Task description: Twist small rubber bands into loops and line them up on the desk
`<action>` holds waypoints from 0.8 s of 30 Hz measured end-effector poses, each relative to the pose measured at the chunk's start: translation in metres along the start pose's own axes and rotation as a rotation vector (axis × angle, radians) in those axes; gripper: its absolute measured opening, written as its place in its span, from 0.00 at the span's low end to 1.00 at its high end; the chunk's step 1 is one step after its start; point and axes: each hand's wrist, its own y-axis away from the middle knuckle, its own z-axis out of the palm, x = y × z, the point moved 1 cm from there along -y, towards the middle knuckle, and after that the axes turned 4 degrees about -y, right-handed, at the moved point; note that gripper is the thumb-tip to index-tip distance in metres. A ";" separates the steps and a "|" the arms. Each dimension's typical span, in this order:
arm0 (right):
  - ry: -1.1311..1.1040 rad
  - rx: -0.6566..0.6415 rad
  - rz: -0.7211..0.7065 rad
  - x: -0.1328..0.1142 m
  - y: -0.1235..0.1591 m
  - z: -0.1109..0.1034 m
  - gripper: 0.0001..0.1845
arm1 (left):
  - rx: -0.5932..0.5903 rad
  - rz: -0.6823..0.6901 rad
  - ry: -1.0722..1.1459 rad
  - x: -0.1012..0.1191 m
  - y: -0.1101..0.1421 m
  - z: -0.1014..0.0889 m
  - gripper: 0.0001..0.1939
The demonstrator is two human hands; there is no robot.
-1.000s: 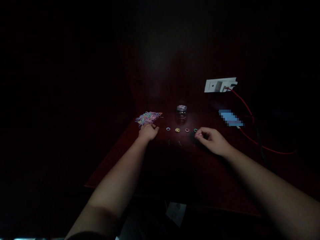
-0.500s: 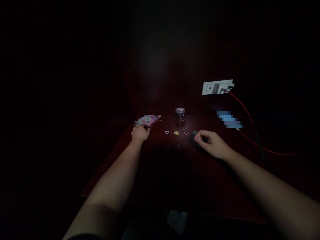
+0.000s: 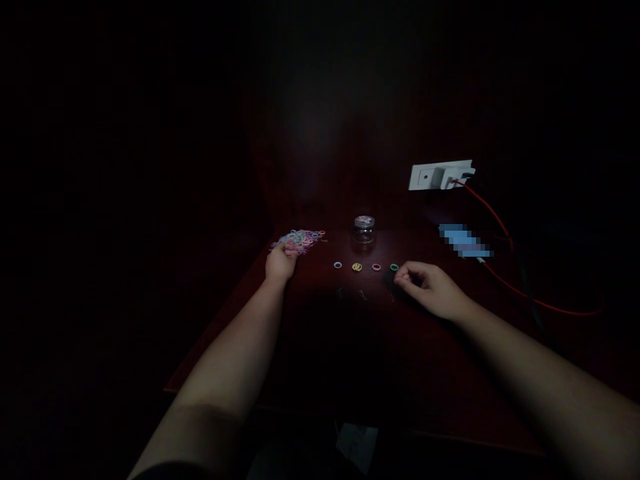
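The scene is very dark. My left hand [image 3: 281,262] reaches into a heap of small coloured rubber bands [image 3: 300,239] at the far left of a dark red table [image 3: 350,347]; its fingers are curled at the heap's near edge, and what they hold is hidden. My right hand [image 3: 431,288] rests on the table with fingers curled in a loose pinch, just right of a green band [image 3: 394,267]. In a row to its left lie a pink band [image 3: 377,267], a yellow band [image 3: 357,267] and a blue band [image 3: 338,265].
A small clear jar [image 3: 363,228] stands behind the row. A white wall socket [image 3: 440,177] holds a plug with a red cable [image 3: 500,230] trailing to the right. A blurred blue object [image 3: 463,241] lies at the right. White paper [image 3: 356,445] shows below the table edge.
My left hand has moved left and farther away, from beside the blue band into the near edge of the heap. My right hand has stayed by the green band.
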 end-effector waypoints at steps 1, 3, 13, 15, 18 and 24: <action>-0.001 -0.001 0.003 0.000 0.000 0.000 0.09 | 0.006 -0.003 0.000 0.000 0.000 0.000 0.12; -0.007 -0.006 0.011 0.000 0.000 0.000 0.09 | 0.016 -0.010 -0.004 0.000 0.000 0.001 0.13; -0.021 -0.014 0.021 -0.002 0.000 0.001 0.10 | -0.031 -0.027 0.055 -0.001 -0.003 0.005 0.20; -0.022 -0.017 0.024 -0.002 0.000 0.001 0.10 | -0.017 -0.018 0.071 0.000 -0.002 0.004 0.21; -0.025 -0.019 0.024 -0.002 0.000 0.001 0.10 | 0.028 -0.006 0.094 0.001 -0.001 0.002 0.18; -0.017 -0.013 0.009 -0.003 0.000 0.002 0.10 | 0.110 0.086 0.155 0.024 0.010 -0.006 0.12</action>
